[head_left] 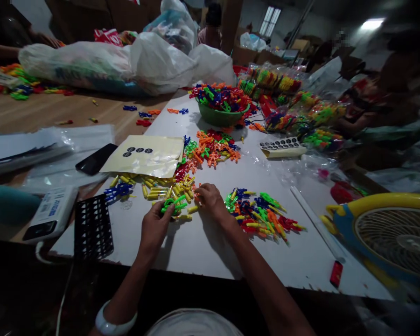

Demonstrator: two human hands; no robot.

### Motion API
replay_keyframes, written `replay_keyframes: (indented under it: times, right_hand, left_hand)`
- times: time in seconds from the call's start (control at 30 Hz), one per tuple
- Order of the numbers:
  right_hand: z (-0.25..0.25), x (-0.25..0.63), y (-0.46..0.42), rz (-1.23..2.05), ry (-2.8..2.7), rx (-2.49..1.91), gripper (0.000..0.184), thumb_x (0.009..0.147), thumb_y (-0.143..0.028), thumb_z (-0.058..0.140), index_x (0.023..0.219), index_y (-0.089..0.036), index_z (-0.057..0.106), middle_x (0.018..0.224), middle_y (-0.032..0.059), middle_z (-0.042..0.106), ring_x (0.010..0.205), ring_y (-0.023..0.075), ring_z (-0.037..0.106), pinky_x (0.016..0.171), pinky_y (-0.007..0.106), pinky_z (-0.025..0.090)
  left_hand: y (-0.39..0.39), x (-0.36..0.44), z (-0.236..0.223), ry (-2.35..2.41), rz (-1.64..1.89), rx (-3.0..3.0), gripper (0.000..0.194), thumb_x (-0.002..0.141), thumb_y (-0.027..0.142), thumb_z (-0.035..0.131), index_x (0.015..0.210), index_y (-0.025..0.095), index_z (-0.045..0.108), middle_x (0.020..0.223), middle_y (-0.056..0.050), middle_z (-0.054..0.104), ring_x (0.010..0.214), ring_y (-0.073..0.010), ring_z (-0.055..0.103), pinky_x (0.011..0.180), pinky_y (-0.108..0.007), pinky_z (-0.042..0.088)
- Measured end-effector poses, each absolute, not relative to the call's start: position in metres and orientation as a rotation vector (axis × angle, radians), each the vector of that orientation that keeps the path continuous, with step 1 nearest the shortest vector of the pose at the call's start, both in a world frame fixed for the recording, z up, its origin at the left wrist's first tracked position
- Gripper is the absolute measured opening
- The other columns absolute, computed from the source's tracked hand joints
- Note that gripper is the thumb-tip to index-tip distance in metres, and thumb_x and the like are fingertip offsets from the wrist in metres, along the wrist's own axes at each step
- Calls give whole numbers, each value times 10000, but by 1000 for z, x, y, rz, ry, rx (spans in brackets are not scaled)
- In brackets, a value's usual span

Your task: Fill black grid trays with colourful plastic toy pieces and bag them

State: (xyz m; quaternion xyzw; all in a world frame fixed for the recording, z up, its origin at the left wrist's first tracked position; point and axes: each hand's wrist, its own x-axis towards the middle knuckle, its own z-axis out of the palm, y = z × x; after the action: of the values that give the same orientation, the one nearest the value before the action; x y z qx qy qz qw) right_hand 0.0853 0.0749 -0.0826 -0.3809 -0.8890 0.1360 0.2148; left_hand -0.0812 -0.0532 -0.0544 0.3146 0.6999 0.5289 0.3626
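Perhaps the right hand (212, 199), hold unclear, could nudge tubes (159, 190) astray while the left hand (155, 226) pinches a green piece (168, 203).

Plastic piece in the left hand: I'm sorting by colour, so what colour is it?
The piece is green, shown in the head view.

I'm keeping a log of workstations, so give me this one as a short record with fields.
Left hand: pinching a green piece
Right hand: fingers bent, beside the yellow sticks; whether it grips anything is unclear
Right of the hands: a pile of mixed pieces in several colours
Bowl: green, heaped with coloured figures, farther back
Left side: pale sheet with dark round stickers; phone; power bank
Right side: fan, yellow and blue
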Motion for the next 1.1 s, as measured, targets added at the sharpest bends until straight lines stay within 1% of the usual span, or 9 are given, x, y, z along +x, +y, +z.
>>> replay_keyframes:
  times: [0.1,0.2,0.37,0.53,0.7,0.87,0.97,1.03,1.1]
  right_hand:
    - [-87,86,65,403,-2576,-891,115,866,-147,641,947,-208,695,962,72,654,921,225,541,823,336,427]
    - [-88,92,50,396,-2566,-879,40,888,-163,629,885,-188,660,880,73,643,867,227,547,784,346,439]
    - [-69,99,20,546,-2291,-823,94,947,-217,562,1029,-191,600,950,74,655,897,208,580,811,338,475]
    - [-58,92,-2,496,-2211,-896,52,930,-202,580,969,-202,614,904,69,641,886,215,578,805,349,487]
    - [-57,90,-10,445,-2147,-968,55,929,-186,570,934,-195,624,842,55,629,834,213,569,765,349,486]
    - [-55,92,-9,487,-2113,-993,73,936,-210,570,927,-198,641,830,52,647,816,206,585,761,341,485]
    - [-53,92,-7,593,-2103,-1042,80,933,-230,586,935,-194,657,844,57,671,813,205,613,753,336,490]
    - [-50,92,-7,676,-2083,-1076,70,924,-230,600,934,-192,659,859,58,683,814,202,628,748,329,493]
    - [-46,93,-7,726,-2098,-1088,65,923,-227,599,906,-197,654,864,56,689,823,202,634,756,327,489]
  left_hand:
    - [-60,-86,-54,1803,1374,789,435,757,526,680,1001,166,678,819,-23,724,641,-151,645,641,-262,503]
    - [-63,-86,-53,1744,1383,739,417,725,497,714,962,156,679,799,-25,723,635,-152,642,613,-252,505]
    - [-63,-74,-55,1689,1371,742,372,722,470,726,915,157,669,794,-14,707,624,-147,651,606,-252,522]
    - [-64,-56,-63,1730,1352,884,319,779,470,672,934,191,681,833,-8,713,710,-169,679,660,-278,547]
    - [-67,-45,-62,1837,1352,905,280,802,453,665,951,216,676,823,17,716,714,-166,697,682,-272,547]
    - [-66,-42,-60,1844,1367,950,259,817,440,661,947,216,671,822,21,715,680,-159,698,645,-259,548]
    - [-70,-41,-65,1906,1379,1158,208,845,388,643,964,220,672,842,13,720,697,-155,693,663,-258,540]
    - [-73,-40,-68,1902,1441,1348,171,868,311,614,1006,229,674,916,-2,731,791,-157,699,738,-261,543]
    - [-76,-40,-69,1870,1496,1517,185,877,242,587,1041,235,674,976,-16,735,874,-156,695,807,-261,536]
